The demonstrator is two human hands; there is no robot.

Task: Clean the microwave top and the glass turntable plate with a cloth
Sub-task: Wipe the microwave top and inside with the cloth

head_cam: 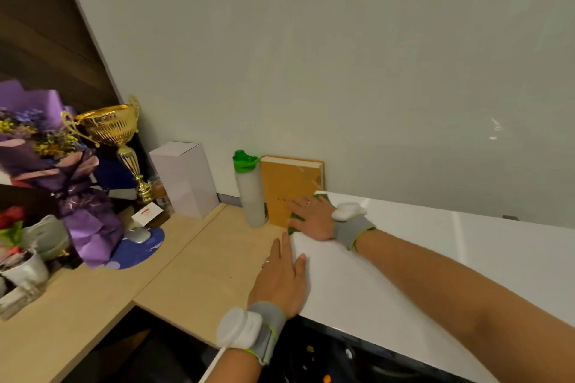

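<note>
The white microwave top (404, 258) fills the lower right. My right hand (314, 218) lies flat near its far left corner, pressing a green cloth (295, 218) that peeks out beneath the fingers. My left hand (284, 277) rests against the microwave's left edge, fingers spread, thumb lying on the top surface, holding nothing. Both wrists wear grey bands with white sensors. The microwave's dark front (336, 354) shows below the top; the glass turntable plate is not visible.
A white bottle with a green cap (250, 193) and a yellow book (289, 186) stand just left of the microwave. On the wooden desk (186, 264) are a white box (183, 179), a gold trophy (121, 140), a purple bouquet (46, 165) and a mouse on a blue pad (138, 246).
</note>
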